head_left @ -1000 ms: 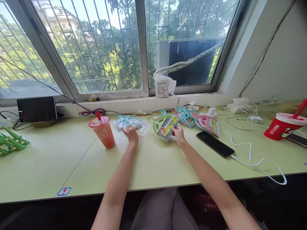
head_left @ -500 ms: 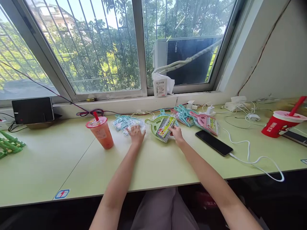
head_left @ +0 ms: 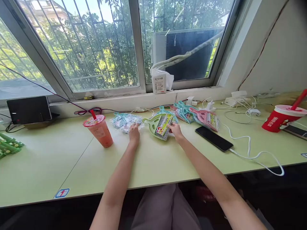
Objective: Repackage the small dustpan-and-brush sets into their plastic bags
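Observation:
My right hand (head_left: 176, 131) is closed on the right edge of a green mini dustpan and brush set (head_left: 159, 126) with a yellow label, its handle pointing left. My left hand (head_left: 134, 133) has its fingers drawn together at the near right edge of blue dustpan sets (head_left: 124, 122) in clear, crinkled plastic, gripping the wrap. Behind the green set, another blue dustpan (head_left: 164, 111) shows in part. To the right lie more wrapped sets, blue (head_left: 183, 111) and pink (head_left: 205, 118).
A red drink cup (head_left: 99, 131) with a straw stands left of my left hand. A phone (head_left: 214, 138) on a white cable lies beyond my right forearm. Farther out are a tablet (head_left: 28, 110), a red and white cup (head_left: 273, 119) and tangled chargers (head_left: 244, 102).
My left hand's spread fingers have drawn together at the edge of the plastic. My right hand keeps hold of the green set, which has hardly moved. The view has shifted slightly.

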Demonstrator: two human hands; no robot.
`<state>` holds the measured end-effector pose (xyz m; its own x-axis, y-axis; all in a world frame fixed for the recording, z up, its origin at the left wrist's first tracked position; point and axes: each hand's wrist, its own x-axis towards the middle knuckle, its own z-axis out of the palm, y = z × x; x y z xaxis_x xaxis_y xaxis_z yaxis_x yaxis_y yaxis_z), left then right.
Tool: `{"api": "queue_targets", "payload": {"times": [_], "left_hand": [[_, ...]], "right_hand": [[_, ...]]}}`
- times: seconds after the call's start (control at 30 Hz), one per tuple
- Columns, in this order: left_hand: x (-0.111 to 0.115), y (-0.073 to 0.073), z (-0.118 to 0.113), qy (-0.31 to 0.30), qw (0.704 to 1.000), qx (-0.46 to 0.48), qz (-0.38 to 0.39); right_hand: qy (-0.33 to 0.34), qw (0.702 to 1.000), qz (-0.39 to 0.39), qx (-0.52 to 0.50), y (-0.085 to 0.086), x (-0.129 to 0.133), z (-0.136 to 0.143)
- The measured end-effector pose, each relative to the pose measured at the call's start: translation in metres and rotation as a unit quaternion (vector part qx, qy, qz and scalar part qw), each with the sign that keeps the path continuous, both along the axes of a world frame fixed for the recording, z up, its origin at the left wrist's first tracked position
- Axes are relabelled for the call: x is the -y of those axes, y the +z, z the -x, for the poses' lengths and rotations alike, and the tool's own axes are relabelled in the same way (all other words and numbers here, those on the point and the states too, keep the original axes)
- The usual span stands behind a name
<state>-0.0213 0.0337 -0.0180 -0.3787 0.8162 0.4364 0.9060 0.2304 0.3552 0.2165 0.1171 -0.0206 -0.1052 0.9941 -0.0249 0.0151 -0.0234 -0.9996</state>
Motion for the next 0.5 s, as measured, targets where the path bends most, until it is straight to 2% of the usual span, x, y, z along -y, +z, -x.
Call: {"api": "queue_targets", "payload": {"times": [0.3,0.5], "left_hand": [[-0.0061,-0.0051,0.0006,-0.044,0.995,0.020,-0.086],[-0.0094,-0.0071,-0.0039,-0.096,0.989,-0.024,-0.110]], "right_hand": [[0.037,0.999,0.000,-0.015,0.0023,0.0035,0.0028],[0.007,1.000,-0.006,-0.024,-0.0030,-0.0013,0.0010]]}}
